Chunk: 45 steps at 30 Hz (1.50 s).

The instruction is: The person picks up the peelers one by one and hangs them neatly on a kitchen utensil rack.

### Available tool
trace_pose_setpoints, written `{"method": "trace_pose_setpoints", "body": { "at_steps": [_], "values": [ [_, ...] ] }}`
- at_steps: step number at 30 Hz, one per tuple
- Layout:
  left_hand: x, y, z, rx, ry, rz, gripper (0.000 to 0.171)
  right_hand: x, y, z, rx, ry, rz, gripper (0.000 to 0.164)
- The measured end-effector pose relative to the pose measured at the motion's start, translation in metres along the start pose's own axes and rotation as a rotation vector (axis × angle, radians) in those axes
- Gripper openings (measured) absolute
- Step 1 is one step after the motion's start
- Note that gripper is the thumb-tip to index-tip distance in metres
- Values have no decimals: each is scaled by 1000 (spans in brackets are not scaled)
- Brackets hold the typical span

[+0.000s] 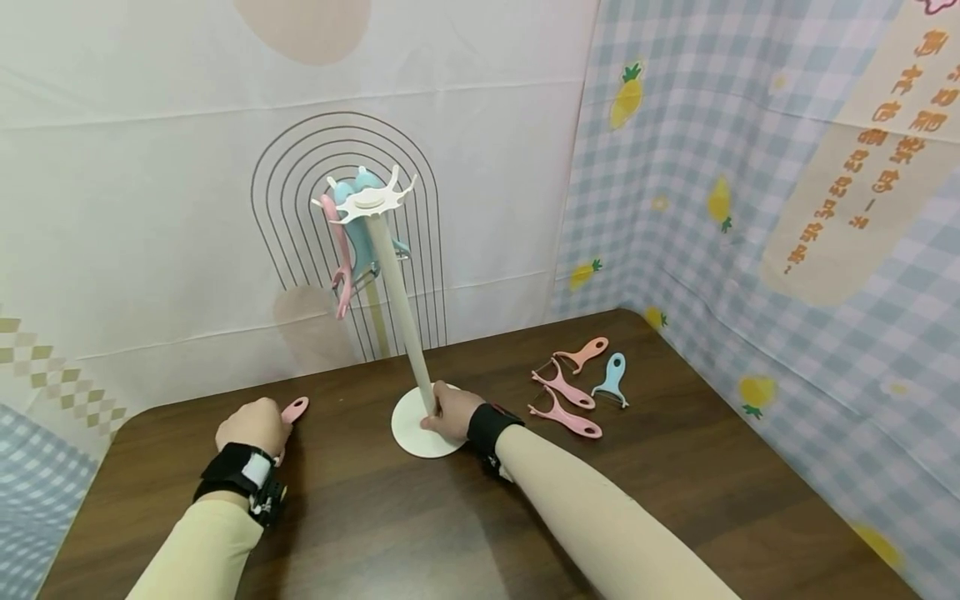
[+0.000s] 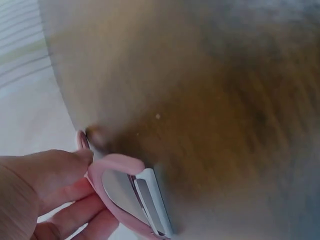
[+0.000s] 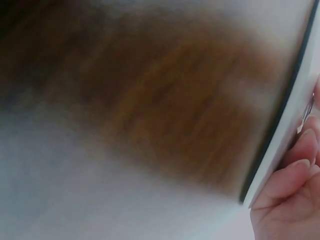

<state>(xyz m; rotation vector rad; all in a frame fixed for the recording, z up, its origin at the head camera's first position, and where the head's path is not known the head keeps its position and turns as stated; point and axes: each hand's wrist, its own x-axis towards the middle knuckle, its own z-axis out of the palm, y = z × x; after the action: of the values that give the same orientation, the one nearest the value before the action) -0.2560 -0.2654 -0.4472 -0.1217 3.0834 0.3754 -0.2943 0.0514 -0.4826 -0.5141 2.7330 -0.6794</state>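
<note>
Fabric backdrop point(image 1: 495, 167), pale with thin printed arcs, rises behind the white stand point(image 1: 402, 308), a slim post with a round base and pronged top; blue-and-white checked cloth point(image 1: 652, 108) hangs off to the stand's right. A dark brown wood-grain tabletop point(image 1: 360, 517) carries that stand. Your right hand point(image 1: 453, 412) grips the foot of the post from its right side, just above the base. Your left hand point(image 1: 253, 425), well to the left of the stand, pinches a pink Y-shaped peeler with a pale blade point(image 1: 296, 408).

By the look of it, your hanging is partly done: a hung pink peeler point(image 1: 343, 250) and two light-blue peelers point(image 1: 360, 242) point(image 1: 366, 178) already sit on the stand's prongs. Five remain unhung, as far as you can see: the one in your left hand, plus four to the right of the stand, namely an orange peeler point(image 1: 588, 351), a loose light-blue peeler point(image 1: 613, 375) and two loose pink peelers point(image 1: 570, 390) point(image 1: 576, 422).

The held peeler lies between your left thumb and fingers, its holed handle end pointing away from you and slightly toward the stand, its blade on your near side. Whether it touches the tabletop, you cannot tell.
</note>
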Motion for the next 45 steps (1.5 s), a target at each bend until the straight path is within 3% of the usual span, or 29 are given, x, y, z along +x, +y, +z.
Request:
{"method": "trace_pose_setpoints", "body": {
  "at_steps": [6, 12, 20, 27, 32, 36, 40, 45],
  "values": [
    [1, 7, 7, 40, 65, 12, 11, 3, 3, 2, -2, 4, 1, 41],
    [-3, 9, 7, 43, 65, 7, 17, 2, 3, 2, -1, -1, 5, 41],
    [-13, 6, 14, 114, 132, 38, 9, -5, -5, 0, 12, -5, -5, 41],
    [-13, 3, 13, 93, 165, 58, 20, -6, -6, 0, 10, 1, -8, 42],
    [-15, 3, 14, 75, 153, 64, 16, -4, -5, 0, 9, 3, -11, 41],
    [-13, 6, 14, -13, 106, 98, 13, -5, -5, -1, 16, -2, 2, 41],
    [-11, 10, 15, -164, 52, 198, 11, -7, -6, -4, 13, -6, 2, 41],
    [-13, 17, 11, -247, 197, 323, 6, -6, -5, -5, 6, 0, -12, 40]
  ]
}}
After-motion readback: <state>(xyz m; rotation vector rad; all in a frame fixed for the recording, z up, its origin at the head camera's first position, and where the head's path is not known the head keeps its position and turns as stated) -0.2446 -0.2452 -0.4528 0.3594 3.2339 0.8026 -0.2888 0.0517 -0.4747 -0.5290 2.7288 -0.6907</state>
